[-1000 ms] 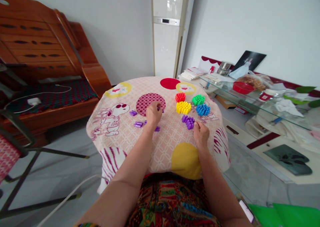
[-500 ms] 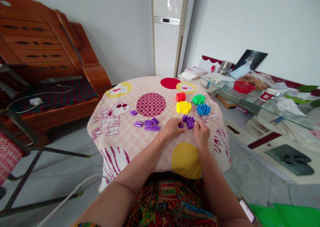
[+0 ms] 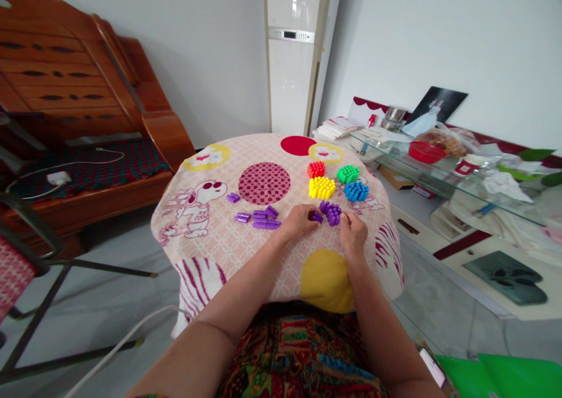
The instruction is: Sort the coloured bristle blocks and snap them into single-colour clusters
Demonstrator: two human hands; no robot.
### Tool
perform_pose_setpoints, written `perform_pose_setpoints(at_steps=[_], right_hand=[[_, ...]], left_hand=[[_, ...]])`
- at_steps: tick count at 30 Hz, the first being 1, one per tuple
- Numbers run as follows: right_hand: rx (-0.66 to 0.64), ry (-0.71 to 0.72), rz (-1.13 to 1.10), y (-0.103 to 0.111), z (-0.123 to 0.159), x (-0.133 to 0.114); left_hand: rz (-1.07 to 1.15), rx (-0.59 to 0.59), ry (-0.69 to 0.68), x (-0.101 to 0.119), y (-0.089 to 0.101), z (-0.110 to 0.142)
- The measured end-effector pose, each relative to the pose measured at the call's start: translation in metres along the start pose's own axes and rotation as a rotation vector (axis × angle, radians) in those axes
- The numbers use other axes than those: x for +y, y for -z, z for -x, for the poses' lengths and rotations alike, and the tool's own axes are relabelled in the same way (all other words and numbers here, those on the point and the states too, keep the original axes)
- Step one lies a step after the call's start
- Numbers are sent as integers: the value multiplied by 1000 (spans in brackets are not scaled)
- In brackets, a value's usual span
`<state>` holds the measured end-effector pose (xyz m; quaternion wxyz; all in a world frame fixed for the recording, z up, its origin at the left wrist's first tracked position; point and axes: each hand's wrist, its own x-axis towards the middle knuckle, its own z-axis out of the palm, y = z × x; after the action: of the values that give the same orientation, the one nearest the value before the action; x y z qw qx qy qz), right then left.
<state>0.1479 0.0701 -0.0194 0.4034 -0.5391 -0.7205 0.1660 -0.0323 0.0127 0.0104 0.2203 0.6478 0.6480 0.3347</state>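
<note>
On the cloth-covered table, a cluster of small purple pegs [image 3: 332, 212] stands upright between my two hands. My left hand [image 3: 301, 221] is at the cluster's left side, its thumb and fingers curled around a purple peg [image 3: 316, 216]. At the right side, my right hand [image 3: 353, 232] is closed in a pinch close to the cluster; whatever its fingertips hold is hidden. To the left of my left hand, several purple pegs [image 3: 266, 223] lie on their sides. Behind the cluster are grouped yellow pegs [image 3: 322, 188], blue pegs [image 3: 356, 191], red pegs [image 3: 316, 170] and green pegs [image 3: 348, 174].
A patterned cloth [image 3: 263, 257] covers the round table. To the right stands a glass-topped cabinet [image 3: 443, 172] with a red bowl [image 3: 427, 152] and papers. A wooden bench [image 3: 88, 93] is at the left, a folding chair [image 3: 26, 269] nearer. A white cable [image 3: 127, 333] hangs by the table.
My left fingers have loosened and shifted slightly, so more of the purple peg shows beside them. My right hand stays almost in place. The view has moved a little.
</note>
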Motion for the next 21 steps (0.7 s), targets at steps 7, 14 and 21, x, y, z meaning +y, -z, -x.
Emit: perform_pose_setpoints(at_steps=[7,14,21], right_hand=[[4,0,6,0,0,0],[-7,-6,-13,1,0,-1],[-11,-13,-12,0,0,-1]], left_hand=[[-96,196,81,14,-30,-7],[33,202,92,17,-34,-7],[-5,230,77,21,-35,-8]])
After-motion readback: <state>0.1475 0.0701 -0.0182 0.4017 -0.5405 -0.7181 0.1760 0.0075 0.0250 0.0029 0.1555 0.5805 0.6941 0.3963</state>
